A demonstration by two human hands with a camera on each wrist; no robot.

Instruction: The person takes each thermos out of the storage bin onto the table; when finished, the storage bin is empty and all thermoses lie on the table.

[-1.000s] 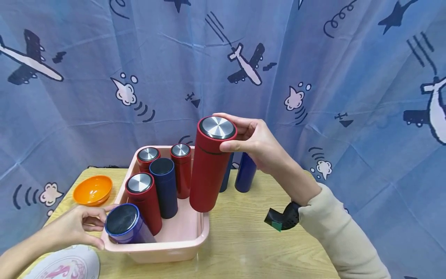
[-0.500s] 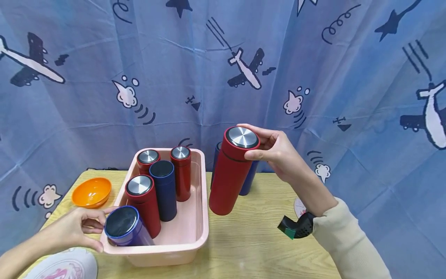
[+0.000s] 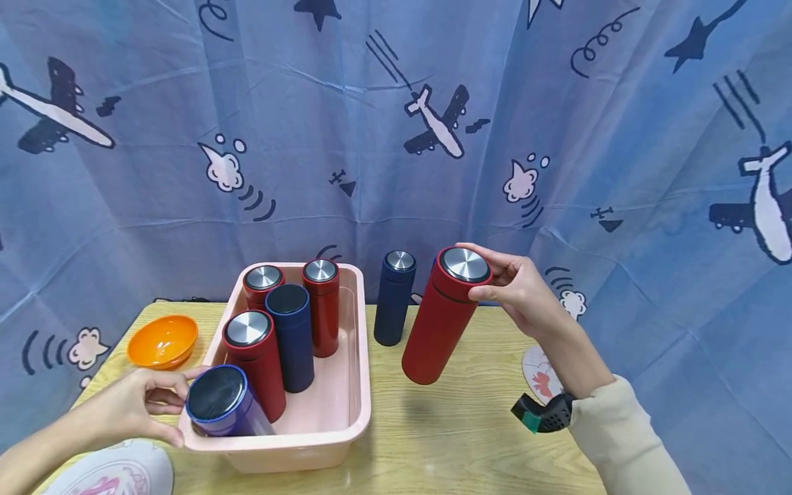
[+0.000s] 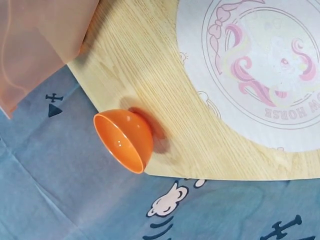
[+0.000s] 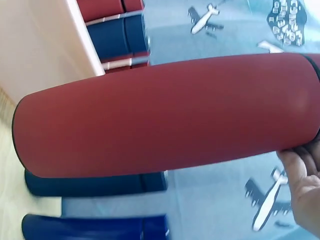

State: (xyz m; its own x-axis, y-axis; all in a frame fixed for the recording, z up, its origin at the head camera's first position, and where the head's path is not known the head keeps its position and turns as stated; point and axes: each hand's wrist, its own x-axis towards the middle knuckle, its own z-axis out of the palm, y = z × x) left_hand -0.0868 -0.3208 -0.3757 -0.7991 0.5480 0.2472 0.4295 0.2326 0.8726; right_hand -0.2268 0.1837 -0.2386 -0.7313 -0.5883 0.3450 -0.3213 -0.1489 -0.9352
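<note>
My right hand (image 3: 526, 292) grips a red thermos (image 3: 441, 326) near its silver-topped lid, fingers behind and thumb in front. The thermos leans a little and hangs over the table, right of a pink plastic bin (image 3: 328, 440). In the right wrist view the red thermos (image 5: 165, 117) spans the picture, with part of the right hand (image 5: 305, 185) at its lid end. My left hand (image 3: 139, 402) holds the bin's near left corner, beside a tilted blue thermos (image 3: 216, 395). Also in the bin are a dark blue thermos (image 3: 293, 344) and several red thermoses (image 3: 256, 364).
A dark blue thermos (image 3: 394, 302) stands behind the held one; a brighter blue thermos (image 5: 100, 227) shows in the right wrist view. Left of the bin are an orange bowl (image 3: 163, 340) and a round printed mat (image 3: 117, 471). Another mat (image 3: 538, 371) lies right. A patterned curtain hangs behind.
My right hand has carried the red thermos from over the bin's right rim out to the right and lower. The dark blue thermos behind has come into view. The left hand stays put.
</note>
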